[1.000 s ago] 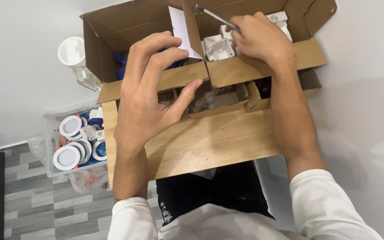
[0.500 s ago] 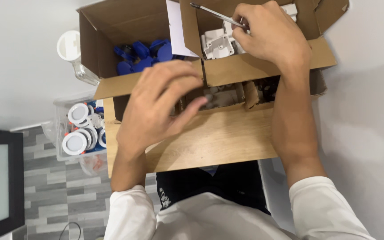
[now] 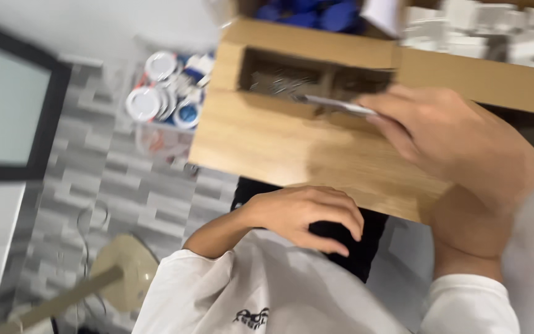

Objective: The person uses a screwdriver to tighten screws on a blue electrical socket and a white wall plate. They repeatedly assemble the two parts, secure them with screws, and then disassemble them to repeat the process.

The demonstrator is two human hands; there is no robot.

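Right hand (image 3: 458,148) pinches a thin metal tool (image 3: 335,105) over the wooden tray (image 3: 279,142); left hand (image 3: 304,216) rests empty, fingers loosely curled, below the tray.

This looks like a small assembly or packing workstation set up in an ordinary room rather than a factory. A light wooden counter (image 3: 292,148) with open compartments carries a brown cardboard box (image 3: 316,43) of blue and white plastic parts, and a clear plastic tub of round white and blue parts (image 3: 165,93) sits beside it. Below lies a grey, brick-patterned tile floor (image 3: 112,185).
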